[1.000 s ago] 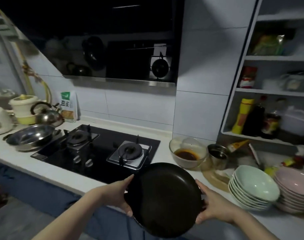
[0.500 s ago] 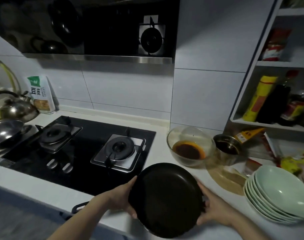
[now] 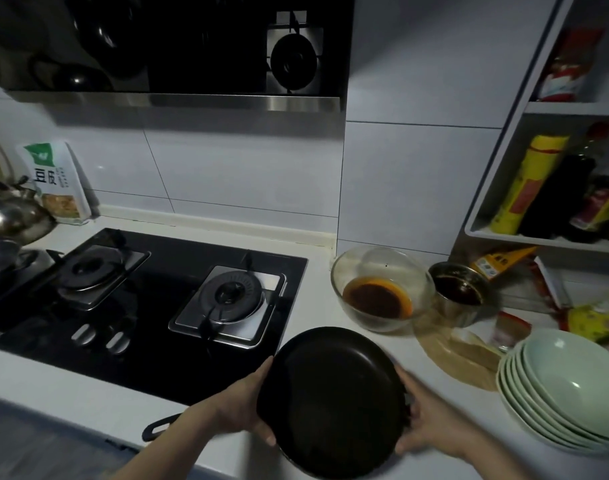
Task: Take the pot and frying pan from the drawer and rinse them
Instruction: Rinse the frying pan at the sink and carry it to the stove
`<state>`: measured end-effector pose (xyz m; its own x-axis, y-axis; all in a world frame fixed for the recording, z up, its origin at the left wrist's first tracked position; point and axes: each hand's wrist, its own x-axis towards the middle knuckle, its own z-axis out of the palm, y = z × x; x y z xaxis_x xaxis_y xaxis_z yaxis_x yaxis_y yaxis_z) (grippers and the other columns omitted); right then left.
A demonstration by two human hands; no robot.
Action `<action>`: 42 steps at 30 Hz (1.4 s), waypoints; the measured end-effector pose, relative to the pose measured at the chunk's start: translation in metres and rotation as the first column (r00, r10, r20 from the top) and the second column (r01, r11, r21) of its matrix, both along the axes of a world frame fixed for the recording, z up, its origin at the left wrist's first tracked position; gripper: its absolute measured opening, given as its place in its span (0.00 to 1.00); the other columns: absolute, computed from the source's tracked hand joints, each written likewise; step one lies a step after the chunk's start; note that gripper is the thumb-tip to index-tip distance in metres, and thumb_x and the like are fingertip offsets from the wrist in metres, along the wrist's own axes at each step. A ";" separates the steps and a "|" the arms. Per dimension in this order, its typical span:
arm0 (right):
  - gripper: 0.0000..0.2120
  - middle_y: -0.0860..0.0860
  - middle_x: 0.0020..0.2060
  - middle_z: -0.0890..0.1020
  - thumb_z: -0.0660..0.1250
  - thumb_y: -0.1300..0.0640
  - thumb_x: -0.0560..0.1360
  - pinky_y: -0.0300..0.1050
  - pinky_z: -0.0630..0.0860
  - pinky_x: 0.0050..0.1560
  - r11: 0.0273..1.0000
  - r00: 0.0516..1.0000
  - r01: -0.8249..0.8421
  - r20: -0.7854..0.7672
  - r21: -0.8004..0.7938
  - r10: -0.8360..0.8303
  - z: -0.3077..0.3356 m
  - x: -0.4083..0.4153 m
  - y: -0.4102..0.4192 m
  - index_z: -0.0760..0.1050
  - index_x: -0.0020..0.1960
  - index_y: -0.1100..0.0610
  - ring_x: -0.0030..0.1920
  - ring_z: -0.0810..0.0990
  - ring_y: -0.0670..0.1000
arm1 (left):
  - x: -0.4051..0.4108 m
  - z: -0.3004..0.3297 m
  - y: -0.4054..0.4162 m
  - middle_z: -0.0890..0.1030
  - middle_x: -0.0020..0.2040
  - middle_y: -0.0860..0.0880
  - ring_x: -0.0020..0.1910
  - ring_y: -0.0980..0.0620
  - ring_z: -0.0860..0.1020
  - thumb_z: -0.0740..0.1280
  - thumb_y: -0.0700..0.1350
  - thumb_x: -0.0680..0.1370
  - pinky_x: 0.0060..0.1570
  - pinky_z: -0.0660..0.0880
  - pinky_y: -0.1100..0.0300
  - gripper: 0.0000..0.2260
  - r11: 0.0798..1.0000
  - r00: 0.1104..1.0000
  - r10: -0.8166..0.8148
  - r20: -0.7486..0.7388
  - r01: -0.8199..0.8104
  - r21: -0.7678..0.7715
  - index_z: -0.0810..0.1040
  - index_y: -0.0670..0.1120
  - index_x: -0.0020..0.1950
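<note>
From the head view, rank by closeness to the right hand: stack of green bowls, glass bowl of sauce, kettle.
From the right hand:
1. Stack of green bowls, just to its right.
2. Glass bowl of sauce, behind it on the counter.
3. Kettle, far left, past the stove.

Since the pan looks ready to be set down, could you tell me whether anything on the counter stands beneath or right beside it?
Nothing visible blocks it. Both hands, left and right, hold the pan over bare counter, between the stove and the stacked green bowls.
</note>
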<state>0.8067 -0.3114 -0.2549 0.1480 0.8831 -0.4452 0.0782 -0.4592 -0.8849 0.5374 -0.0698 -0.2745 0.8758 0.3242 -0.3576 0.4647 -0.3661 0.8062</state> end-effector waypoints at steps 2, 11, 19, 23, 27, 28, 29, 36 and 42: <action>0.60 0.50 0.64 0.72 0.77 0.76 0.58 0.53 0.81 0.54 1.000 1.000 -0.002 -0.009 0.003 0.002 -0.001 0.003 0.003 0.50 0.72 0.35 0.59 0.81 0.54 | -0.001 -0.006 0.001 0.71 0.63 0.73 0.66 0.71 0.65 0.84 0.53 0.53 0.62 0.61 0.76 0.61 1.000 1.000 0.023 -0.005 -0.023 -0.021 0.46 0.59 0.73; 0.60 0.48 0.64 0.71 0.79 0.73 0.57 0.50 0.82 0.50 0.999 0.998 -0.044 0.046 -0.004 0.044 -0.010 0.014 0.016 0.50 0.67 0.28 0.57 0.82 0.54 | -0.003 -0.023 0.008 0.67 0.72 0.58 0.73 0.57 0.62 0.85 0.55 0.50 0.73 0.62 0.54 0.70 0.994 0.995 0.091 -0.040 -0.093 -0.051 0.40 0.52 0.79; 0.62 0.49 0.65 0.70 0.81 0.69 0.55 0.60 0.81 0.49 0.997 0.994 -0.063 0.088 -0.039 0.067 -0.018 0.021 0.022 0.48 0.68 0.27 0.53 0.83 0.60 | 0.005 -0.021 0.004 0.72 0.68 0.54 0.69 0.57 0.69 0.85 0.41 0.55 0.68 0.68 0.58 0.57 0.996 0.993 0.086 0.084 -0.082 -0.046 0.54 0.54 0.75; 0.60 0.45 0.66 0.68 0.80 0.69 0.57 0.53 0.82 0.51 0.996 0.994 -0.081 0.073 -0.036 0.083 -0.015 0.023 0.024 0.50 0.66 0.24 0.58 0.81 0.54 | 0.005 -0.017 0.002 0.68 0.69 0.55 0.69 0.60 0.67 0.85 0.52 0.52 0.70 0.66 0.58 0.59 0.996 0.991 0.090 0.098 -0.090 -0.013 0.53 0.58 0.74; 0.63 0.47 0.68 0.69 0.80 0.71 0.57 0.54 0.80 0.55 0.997 0.998 -0.057 0.000 -0.049 0.057 -0.017 0.022 0.022 0.49 0.74 0.31 0.64 0.77 0.55 | 0.004 -0.020 0.001 0.73 0.67 0.52 0.69 0.53 0.70 0.85 0.45 0.53 0.68 0.69 0.50 0.57 0.995 0.991 0.099 0.087 -0.101 0.014 0.57 0.52 0.75; 0.63 0.49 0.67 0.70 0.79 0.73 0.58 0.52 0.81 0.52 0.997 0.999 -0.054 -0.010 -0.054 0.054 -0.017 0.022 0.021 0.48 0.76 0.34 0.62 0.78 0.55 | 0.004 -0.020 0.000 0.74 0.67 0.51 0.68 0.52 0.71 0.85 0.42 0.54 0.67 0.70 0.50 0.55 0.995 0.991 0.096 0.089 -0.098 0.010 0.59 0.52 0.74; 0.63 0.51 0.66 0.71 0.78 0.74 0.59 0.50 0.81 0.49 0.997 0.998 -0.055 0.002 -0.059 0.056 -0.017 0.021 0.020 0.48 0.76 0.35 0.60 0.80 0.55 | 0.005 -0.019 -0.001 0.74 0.67 0.51 0.68 0.51 0.71 0.84 0.40 0.54 0.66 0.71 0.50 0.54 0.996 0.990 0.093 0.103 -0.094 -0.001 0.59 0.52 0.74; 0.61 0.57 0.62 0.75 0.76 0.74 0.61 0.57 0.82 0.49 0.997 0.995 -0.067 0.071 -0.033 0.069 -0.019 0.021 0.018 0.47 0.73 0.31 0.53 0.82 0.61 | 0.005 -0.021 -0.004 0.74 0.65 0.56 0.67 0.57 0.71 0.83 0.39 0.53 0.65 0.70 0.59 0.53 0.992 0.987 0.116 0.113 -0.109 -0.066 0.59 0.57 0.71; 0.58 0.56 0.61 0.75 0.75 0.75 0.64 0.60 0.80 0.54 0.999 0.997 -0.047 0.068 -0.018 0.048 -0.015 0.017 0.011 0.49 0.75 0.35 0.57 0.81 0.61 | 0.003 -0.010 -0.005 0.70 0.68 0.51 0.69 0.49 0.68 0.83 0.58 0.46 0.66 0.70 0.52 0.61 0.982 0.987 0.140 -0.076 -0.129 0.141 0.58 0.55 0.75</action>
<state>0.8238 -0.3002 -0.2694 0.1365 0.8826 -0.4498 0.1600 -0.4678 -0.8692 0.5406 -0.0749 -0.2846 0.7891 0.4874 -0.3739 0.5821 -0.3986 0.7088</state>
